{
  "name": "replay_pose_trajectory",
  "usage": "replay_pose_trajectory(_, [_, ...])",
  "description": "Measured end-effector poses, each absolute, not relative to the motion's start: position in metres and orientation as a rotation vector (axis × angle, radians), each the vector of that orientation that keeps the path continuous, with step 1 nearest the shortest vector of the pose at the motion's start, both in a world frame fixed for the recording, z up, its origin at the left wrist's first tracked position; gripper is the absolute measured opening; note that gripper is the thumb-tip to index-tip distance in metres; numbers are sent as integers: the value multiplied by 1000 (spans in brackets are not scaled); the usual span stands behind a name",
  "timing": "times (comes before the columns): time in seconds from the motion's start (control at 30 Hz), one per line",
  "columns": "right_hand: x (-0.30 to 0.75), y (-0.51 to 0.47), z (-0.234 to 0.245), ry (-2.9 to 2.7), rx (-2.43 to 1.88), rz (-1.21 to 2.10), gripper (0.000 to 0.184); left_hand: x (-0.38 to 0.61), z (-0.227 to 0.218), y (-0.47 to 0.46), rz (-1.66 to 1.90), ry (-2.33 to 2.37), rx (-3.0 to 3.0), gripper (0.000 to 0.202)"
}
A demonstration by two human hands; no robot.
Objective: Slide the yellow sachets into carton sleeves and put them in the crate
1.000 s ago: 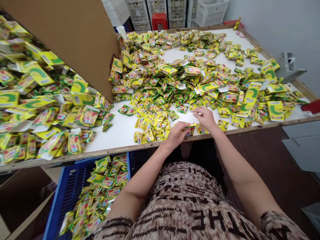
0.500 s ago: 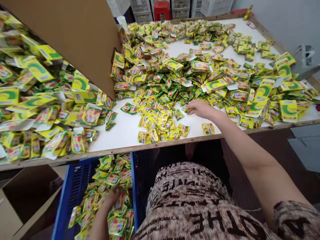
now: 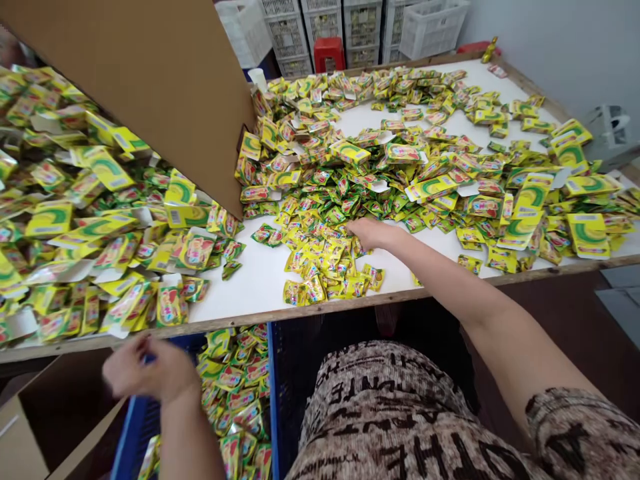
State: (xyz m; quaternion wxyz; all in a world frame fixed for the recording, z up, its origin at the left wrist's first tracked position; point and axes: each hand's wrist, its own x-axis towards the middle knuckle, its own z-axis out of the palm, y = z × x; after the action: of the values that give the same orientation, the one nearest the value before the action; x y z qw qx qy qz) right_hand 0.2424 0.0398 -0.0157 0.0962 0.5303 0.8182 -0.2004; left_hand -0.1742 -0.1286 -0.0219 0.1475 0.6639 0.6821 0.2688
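My right hand (image 3: 370, 233) reaches down to the near side of the table, its fingers bent together at a pile of small yellow pouches (image 3: 327, 257). Its fingertips touch the pile's upper right side; what they pinch, if anything, is hidden. Green pouches (image 3: 340, 190) lie heaped just beyond. My left hand (image 3: 150, 370) is in the air by the table's front edge, left of the pouches (image 3: 240, 380) in the blue crate (image 3: 273, 393). Motion smears its curled fingers, and nothing can be made out in them.
A tall brown cardboard panel (image 3: 165, 87) stands on the white table (image 3: 240, 273). Flat yellow-green packs (image 3: 107, 167) are piled left of it, and more (image 3: 430, 190) spread to the right. An open carton (image 3: 75, 413) sits below left. White crates (image 3: 327, 27) and a red stool (image 3: 329, 53) stand behind.
My left hand has risen out of the blue crate and moved up and left. My right hand has moved left onto the yellow pouch pile. The view has shifted slightly.
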Motion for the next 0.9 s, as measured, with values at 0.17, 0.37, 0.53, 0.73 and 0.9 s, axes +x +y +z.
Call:
replay_pose_trajectory(0.17, [268, -5, -30, 2524, 1900, -701, 63, 11, -11, 33, 1475, 1303, 2516, 24])
replay_pose_trajectory(0.37, [303, -87, -53, 2737, 2158, -680, 16, 189, 0, 152, 383, 902, 2855, 52])
replay_pose_trajectory(0.53, [321, -121, -69, 2769, 2380, -700, 11, 212, 24, 177, -361, 1122, 2696, 69])
replay_pose_trajectory(0.73, [325, -112, -66, 2428, 3090, -1479, 26, 164, 35, 105, 14, 1318, 2892, 44])
replay_pose_trajectory(0.9, [315, -91, -24, 2573, 3539, -1388, 34, 144, 12, -2, 461, 1216, 2703, 29])
